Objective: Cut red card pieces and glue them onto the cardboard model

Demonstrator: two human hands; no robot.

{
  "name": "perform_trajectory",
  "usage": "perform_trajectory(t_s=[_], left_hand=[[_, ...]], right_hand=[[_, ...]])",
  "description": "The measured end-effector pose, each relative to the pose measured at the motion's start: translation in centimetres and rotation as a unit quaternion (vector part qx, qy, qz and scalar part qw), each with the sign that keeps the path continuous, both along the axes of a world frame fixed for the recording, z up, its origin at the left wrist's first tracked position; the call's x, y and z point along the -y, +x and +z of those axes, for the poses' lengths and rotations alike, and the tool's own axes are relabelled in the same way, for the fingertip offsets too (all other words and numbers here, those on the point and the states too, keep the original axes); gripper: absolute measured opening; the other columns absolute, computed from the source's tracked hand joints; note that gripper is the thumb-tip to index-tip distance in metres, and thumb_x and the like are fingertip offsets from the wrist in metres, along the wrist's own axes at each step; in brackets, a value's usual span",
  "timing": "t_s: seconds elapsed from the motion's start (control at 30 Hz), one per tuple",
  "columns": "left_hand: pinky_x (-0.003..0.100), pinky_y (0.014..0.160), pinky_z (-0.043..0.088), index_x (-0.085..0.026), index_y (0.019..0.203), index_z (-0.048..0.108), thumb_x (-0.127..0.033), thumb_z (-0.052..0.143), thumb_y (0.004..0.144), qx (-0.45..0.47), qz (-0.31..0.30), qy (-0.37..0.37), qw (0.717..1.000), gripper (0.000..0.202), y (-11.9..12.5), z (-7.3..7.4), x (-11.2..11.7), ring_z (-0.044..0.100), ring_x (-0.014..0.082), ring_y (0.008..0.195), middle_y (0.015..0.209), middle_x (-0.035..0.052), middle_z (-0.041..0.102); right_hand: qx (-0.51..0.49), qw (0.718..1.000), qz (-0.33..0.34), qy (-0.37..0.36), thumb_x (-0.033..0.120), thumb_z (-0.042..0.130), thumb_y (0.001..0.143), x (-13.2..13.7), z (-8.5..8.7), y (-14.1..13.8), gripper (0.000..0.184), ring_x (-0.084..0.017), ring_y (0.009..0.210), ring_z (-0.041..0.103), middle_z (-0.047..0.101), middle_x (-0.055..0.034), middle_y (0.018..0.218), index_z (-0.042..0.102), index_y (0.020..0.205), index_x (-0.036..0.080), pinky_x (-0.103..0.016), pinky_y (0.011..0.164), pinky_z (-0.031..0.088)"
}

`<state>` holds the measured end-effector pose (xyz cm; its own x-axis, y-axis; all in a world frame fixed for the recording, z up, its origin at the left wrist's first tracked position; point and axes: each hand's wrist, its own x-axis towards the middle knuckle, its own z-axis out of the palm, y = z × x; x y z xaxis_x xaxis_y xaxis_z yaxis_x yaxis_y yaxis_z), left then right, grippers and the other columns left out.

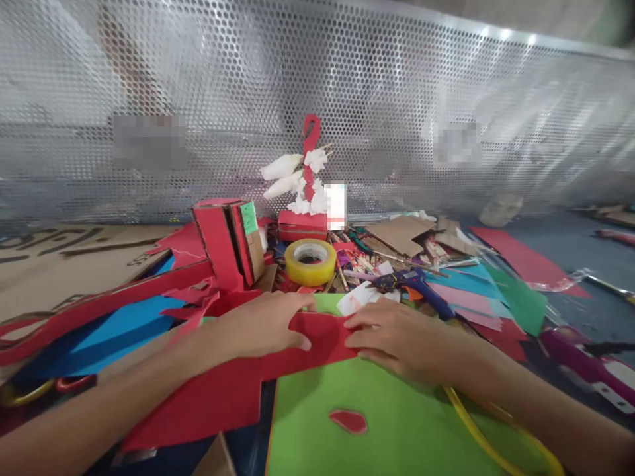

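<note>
My left hand (pixel 275 324) lies over a red sheet (pixel 322 334), its thumb and index finger apart. At the sheet's right end, my right hand (pixel 394 334) rests with fingers stretched out and tips on the red surface. The red sheet lies partly over a lime-green sheet (pixel 397 423) and spreads toward the lower left. On the green sheet sits a small teardrop-shaped red piece (pixel 348 421). A yellow loop (pixel 471 430) lies under my right forearm; its kind is unclear. Just beyond my hands is a roll of yellow tape (pixel 311 276).
Behind the tape stands a red box (pixel 302 225) with white flower-like pieces (pixel 284 166). A red cardboard structure (pixel 218 244) rises on the left. A blue glue gun (pixel 429 294) and coloured paper (pixel 469 281) lie to the right. A perforated metal screen (pixel 387 99) closes the back.
</note>
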<state>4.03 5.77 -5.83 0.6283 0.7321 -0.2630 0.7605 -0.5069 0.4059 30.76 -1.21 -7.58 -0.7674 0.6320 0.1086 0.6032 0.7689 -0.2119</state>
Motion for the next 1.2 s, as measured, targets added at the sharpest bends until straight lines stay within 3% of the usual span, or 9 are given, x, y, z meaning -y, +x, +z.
perform_trajectory(t_s=[0.17, 0.27, 0.4, 0.6, 0.77, 0.9, 1.2], left_hand=[[0.046, 0.098, 0.043, -0.033, 0.134, 0.058, -0.031, 0.066, 0.083, 0.009, -0.034, 0.143, 0.989, 0.051, -0.1, -1.0, 2.3, 0.053, 0.0359, 0.125, 0.135, 0.0091, 0.061], [0.044, 0.085, 0.047, -0.032, 0.111, 0.069, -0.023, 0.056, 0.088, -0.034, -0.089, 0.107, 0.99, 0.028, 0.4, -1.4, 4.5, 0.062, 0.0326, 0.106, 0.114, 0.0106, 0.069], [0.046, 0.077, 0.049, -0.033, 0.111, 0.069, -0.029, 0.055, 0.088, -0.045, -0.106, 0.097, 0.989, 0.027, 0.8, -2.0, 6.2, 0.063, 0.0342, 0.1, 0.116, 0.0123, 0.069], [0.044, 0.07, 0.054, -0.034, 0.121, 0.068, -0.015, 0.061, 0.067, -0.075, -0.111, 0.146, 0.98, 0.058, 0.6, -2.6, 6.6, 0.064, 0.0368, 0.105, 0.124, 0.0128, 0.069], [0.038, 0.077, 0.057, -0.029, 0.129, 0.067, -0.003, 0.048, 0.076, -0.123, -0.105, 0.185, 0.969, 0.062, 1.3, -1.3, 7.8, 0.065, 0.0306, 0.112, 0.128, 0.0096, 0.069], [0.038, 0.076, 0.06, -0.029, 0.131, 0.066, 0.001, 0.045, 0.077, -0.138, -0.103, 0.182, 0.968, 0.065, 1.4, -0.5, 7.9, 0.065, 0.0315, 0.115, 0.132, 0.0091, 0.067], [0.036, 0.072, 0.063, -0.027, 0.131, 0.067, 0.0, 0.046, 0.075, -0.118, -0.13, 0.177, 0.968, 0.066, 0.7, -1.5, 6.9, 0.068, 0.0326, 0.113, 0.131, 0.0107, 0.069]], right_hand=[[-0.015, 1.0, -0.001, 0.001, 0.026, 0.052, 0.103, -0.1, -0.4, 0.5, 0.025, -0.022, 0.114, 0.064, 0.071, -0.006, 0.124, 0.074, 0.115, 0.026, -0.037, 0.1, 0.046], [-0.018, 1.0, -0.002, -0.014, 0.028, 0.053, 0.102, -0.1, -0.2, 0.5, 0.024, -0.021, 0.113, 0.065, 0.072, -0.005, 0.123, 0.075, 0.114, 0.027, -0.037, 0.1, 0.046], [-0.029, 0.999, -0.009, -0.042, 0.029, 0.057, 0.101, -0.3, 0.2, 0.8, 0.024, -0.021, 0.117, 0.063, 0.071, -0.0041, 0.126, 0.074, 0.119, 0.027, -0.036, 0.106, 0.044], [-0.021, 0.996, 0.0, -0.09, 0.021, 0.057, 0.1, -0.8, 1.1, 1.6, 0.031, -0.02, 0.127, 0.06, 0.069, -0.0048, 0.133, 0.069, 0.129, 0.02, -0.036, 0.114, 0.04], [-0.027, 0.997, 0.012, -0.071, 0.018, 0.055, 0.101, -0.9, 1.5, 1.7, 0.028, -0.021, 0.118, 0.064, 0.074, -0.0079, 0.123, 0.07, 0.123, 0.017, -0.037, 0.106, 0.046], [-0.004, 0.999, 0.029, -0.015, 0.024, 0.057, 0.1, -0.7, 0.9, 1.5, 0.027, -0.024, 0.119, 0.063, 0.072, -0.01, 0.124, 0.069, 0.122, 0.015, -0.04, 0.105, 0.046], [0.024, 0.999, 0.022, 0.022, 0.025, 0.053, 0.102, -0.6, 0.1, 1.5, 0.018, -0.023, 0.114, 0.063, 0.071, -0.0062, 0.123, 0.068, 0.11, 0.018, -0.039, 0.099, 0.045]])
